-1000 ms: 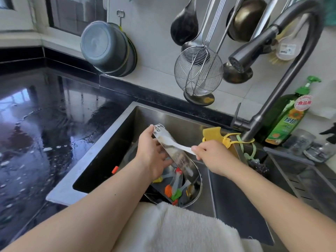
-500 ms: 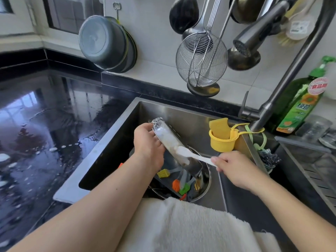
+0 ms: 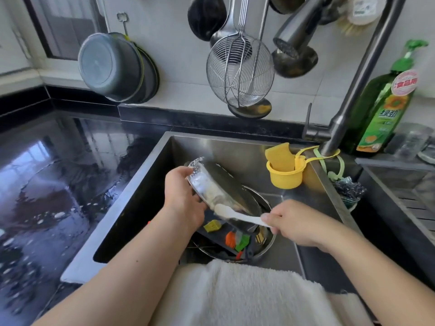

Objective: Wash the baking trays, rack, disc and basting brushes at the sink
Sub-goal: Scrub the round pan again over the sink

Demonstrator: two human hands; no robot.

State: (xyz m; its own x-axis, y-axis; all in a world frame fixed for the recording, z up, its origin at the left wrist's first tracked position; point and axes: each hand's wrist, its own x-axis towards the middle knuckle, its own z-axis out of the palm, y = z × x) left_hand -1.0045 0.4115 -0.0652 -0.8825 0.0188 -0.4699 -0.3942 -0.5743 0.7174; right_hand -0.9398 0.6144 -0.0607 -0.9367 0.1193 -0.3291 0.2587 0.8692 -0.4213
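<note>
Fingers [image 3: 188, 171] of the left hand [image 3: 182, 201] curl round the tilted tray [image 3: 219, 187]; right hand [image 3: 296, 224] pinches a white scraper [image 3: 235, 214]; wet metal could slip into the sink [image 3: 235, 147]

Wire skimmer [image 3: 240, 69] hanging; green soap bottle [image 3: 381, 114] by faucet [image 3: 360, 74]; white towel [image 3: 235, 295]

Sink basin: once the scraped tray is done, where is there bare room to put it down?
Bare sink floor shows beside the yellow sponge cup, right of the round pan. The black countertop left of the basin is open but wet. The basin's front middle is crowded: brushes, pan, both hands.
</note>
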